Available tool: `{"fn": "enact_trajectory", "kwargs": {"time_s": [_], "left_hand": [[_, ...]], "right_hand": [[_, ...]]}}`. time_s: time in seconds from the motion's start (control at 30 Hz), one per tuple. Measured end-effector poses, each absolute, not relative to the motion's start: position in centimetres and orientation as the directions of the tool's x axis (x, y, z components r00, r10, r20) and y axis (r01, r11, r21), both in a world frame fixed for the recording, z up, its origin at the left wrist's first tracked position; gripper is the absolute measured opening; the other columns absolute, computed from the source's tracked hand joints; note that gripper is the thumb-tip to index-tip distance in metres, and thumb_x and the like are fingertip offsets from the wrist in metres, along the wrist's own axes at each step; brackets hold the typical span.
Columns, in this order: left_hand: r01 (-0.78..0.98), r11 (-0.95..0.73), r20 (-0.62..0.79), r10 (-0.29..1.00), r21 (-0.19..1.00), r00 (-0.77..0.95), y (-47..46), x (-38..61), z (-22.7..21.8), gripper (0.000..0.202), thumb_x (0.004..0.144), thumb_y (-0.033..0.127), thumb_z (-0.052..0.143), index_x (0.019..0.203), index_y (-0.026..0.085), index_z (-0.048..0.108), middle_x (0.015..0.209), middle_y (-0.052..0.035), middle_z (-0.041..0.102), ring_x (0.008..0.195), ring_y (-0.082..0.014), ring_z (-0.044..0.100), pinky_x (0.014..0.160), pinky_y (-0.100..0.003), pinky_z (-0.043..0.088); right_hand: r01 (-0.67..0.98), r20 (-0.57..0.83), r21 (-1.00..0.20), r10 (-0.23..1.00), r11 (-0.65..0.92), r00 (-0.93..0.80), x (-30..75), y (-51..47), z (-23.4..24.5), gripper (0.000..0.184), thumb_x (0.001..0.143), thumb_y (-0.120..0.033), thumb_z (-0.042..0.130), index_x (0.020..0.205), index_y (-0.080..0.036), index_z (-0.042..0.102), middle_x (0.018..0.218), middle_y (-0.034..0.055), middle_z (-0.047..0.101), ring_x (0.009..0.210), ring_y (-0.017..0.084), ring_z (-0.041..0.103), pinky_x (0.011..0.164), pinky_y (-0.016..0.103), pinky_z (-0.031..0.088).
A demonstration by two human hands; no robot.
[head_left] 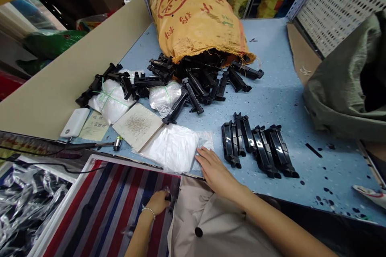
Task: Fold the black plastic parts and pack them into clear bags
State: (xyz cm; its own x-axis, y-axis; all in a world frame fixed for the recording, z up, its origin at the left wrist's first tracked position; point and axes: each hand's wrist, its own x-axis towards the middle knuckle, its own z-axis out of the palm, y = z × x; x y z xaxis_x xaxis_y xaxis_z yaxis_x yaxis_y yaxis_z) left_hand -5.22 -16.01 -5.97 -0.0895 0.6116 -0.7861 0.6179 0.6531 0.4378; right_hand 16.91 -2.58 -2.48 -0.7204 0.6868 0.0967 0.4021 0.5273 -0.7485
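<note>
My left hand [158, 202], with a beaded bracelet at the wrist, is low over a striped red, white and blue cloth [120, 209]. Its fingers are closed on a dark, plastic-wrapped piece [171, 197], partly hidden by the hand. Flat on the table's front edge, my right hand [212, 166] has its fingers stretched out, touching a clear plastic bag [205, 139]. Beside it lies a stack of clear bags [175, 146]. To the right, several glossy black plastic parts [259, 146] lie in a row. More black parts [199, 84] spill from a yellow woven sack [199, 16].
Bundles of tied plastic bags [111, 102] lie at left, near a square board [138, 124], a white power bank [75, 122] and a hammer-like tool [116, 143]. A grey-green sack [340, 76] stands at right. Bagged items [30, 200] fill the lower left.
</note>
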Motion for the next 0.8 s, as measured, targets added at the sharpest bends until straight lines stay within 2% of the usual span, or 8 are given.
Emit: {"fn": "enact_trajectory", "kwargs": {"time_s": [0.13, 0.2, 0.27, 0.37, 0.47, 0.57, 0.7, 0.8], "left_hand": [[0.247, 0.595, -0.642, 0.732, 0.765, 0.228, -12.3, -2.6, 0.1, 0.027, 0.082, 0.039, 0.055, 0.092, 0.016, 0.065, 0.076, -0.0066, 0.07, 0.066, -0.0189, 0.067, 0.063, -0.03, 0.052], [0.17, 0.412, -0.435, 0.892, 0.895, 0.124, -9.3, 0.1, 1.8, 0.029, 0.086, 0.04, 0.053, 0.099, 0.016, 0.062, 0.082, -0.0079, 0.069, 0.072, -0.0186, 0.066, 0.069, -0.032, 0.053], [0.459, 0.247, -0.187, 0.967, 0.853, -0.173, -6.4, 2.9, 1.7, 0.022, 0.083, 0.036, 0.058, 0.093, 0.016, 0.061, 0.087, -0.0096, 0.065, 0.082, -0.0221, 0.064, 0.076, -0.037, 0.052], [0.763, 0.172, 0.013, 0.973, 0.623, -0.23, -3.7, 4.9, -0.5, 0.015, 0.081, 0.03, 0.06, 0.082, 0.014, 0.061, 0.09, -0.0135, 0.061, 0.093, -0.0288, 0.058, 0.084, -0.046, 0.047], [0.636, 0.129, 0.0, 0.98, 0.761, -0.2, -3.4, 3.7, -2.0, 0.021, 0.089, 0.024, 0.046, 0.077, 0.016, 0.061, 0.085, -0.0092, 0.06, 0.086, -0.0222, 0.058, 0.082, -0.039, 0.047], [0.284, 0.113, -0.054, 0.976, 0.952, -0.21, -4.1, 1.7, -1.9, 0.018, 0.084, 0.031, 0.058, 0.074, 0.017, 0.062, 0.08, -0.0026, 0.058, 0.076, -0.0151, 0.056, 0.072, -0.028, 0.046], [0.044, 0.177, -0.156, 0.939, 0.983, -0.306, -4.8, 1.1, -1.2, 0.028, 0.066, 0.033, 0.076, 0.061, 0.017, 0.054, 0.065, 0.0044, 0.047, 0.062, -0.0096, 0.045, 0.06, -0.021, 0.039], [-0.138, 0.166, -0.202, 0.929, 0.976, -0.309, -4.9, 0.8, -1.3, 0.03, 0.066, 0.034, 0.076, 0.06, 0.016, 0.053, 0.069, 0.0029, 0.049, 0.066, -0.0098, 0.047, 0.063, -0.022, 0.04]], "right_hand": [[0.228, -0.013, -0.964, 0.838, 0.134, -0.546, 16.8, -1.9, -1.7, 0.032, 0.09, -0.014, 0.035, 0.114, -0.022, 0.055, 0.134, 0.0087, 0.053, 0.128, 0.02, 0.046, 0.11, 0.045, 0.035], [0.11, -0.088, -0.993, 0.904, -0.046, -0.418, 16.8, -1.6, -0.9, 0.026, 0.091, -0.02, 0.039, 0.11, -0.023, 0.056, 0.129, 0.0062, 0.056, 0.121, 0.019, 0.051, 0.107, 0.042, 0.038], [0.016, -0.124, -0.992, 0.939, -0.125, -0.322, 17.2, -1.4, 0.0, 0.022, 0.09, -0.025, 0.044, 0.108, -0.024, 0.057, 0.125, 0.0047, 0.057, 0.117, 0.019, 0.053, 0.107, 0.04, 0.038], [-0.042, -0.12, -0.99, 0.957, -0.136, -0.266, 18.4, -1.3, 1.5, 0.02, 0.089, -0.03, 0.05, 0.105, -0.025, 0.06, 0.122, 0.0042, 0.058, 0.116, 0.019, 0.052, 0.107, 0.039, 0.037], [-0.028, -0.169, -0.982, 0.943, -0.184, -0.286, 19.4, -1.3, 2.3, 0.022, 0.089, -0.034, 0.052, 0.107, -0.025, 0.06, 0.12, 0.0045, 0.059, 0.115, 0.02, 0.054, 0.104, 0.038, 0.04], [0.051, -0.255, -0.966, 0.888, -0.255, -0.382, 18.9, -1.0, 2.0, 0.025, 0.089, -0.039, 0.051, 0.108, -0.024, 0.059, 0.115, 0.0053, 0.061, 0.107, 0.02, 0.057, 0.095, 0.037, 0.045], [0.248, -0.237, -0.96, 0.852, -0.131, -0.466, 16.5, -0.3, 0.8, 0.022, 0.086, -0.042, 0.054, 0.091, -0.021, 0.058, 0.087, 0.0017, 0.062, 0.081, 0.018, 0.059, 0.075, 0.032, 0.048], [0.289, -0.234, -0.951, 0.865, -0.109, -0.444, 15.7, 0.3, 0.1, 0.024, 0.087, -0.042, 0.051, 0.075, -0.022, 0.052, 0.066, -0.0024, 0.056, 0.063, 0.015, 0.056, 0.063, 0.029, 0.046]]}}
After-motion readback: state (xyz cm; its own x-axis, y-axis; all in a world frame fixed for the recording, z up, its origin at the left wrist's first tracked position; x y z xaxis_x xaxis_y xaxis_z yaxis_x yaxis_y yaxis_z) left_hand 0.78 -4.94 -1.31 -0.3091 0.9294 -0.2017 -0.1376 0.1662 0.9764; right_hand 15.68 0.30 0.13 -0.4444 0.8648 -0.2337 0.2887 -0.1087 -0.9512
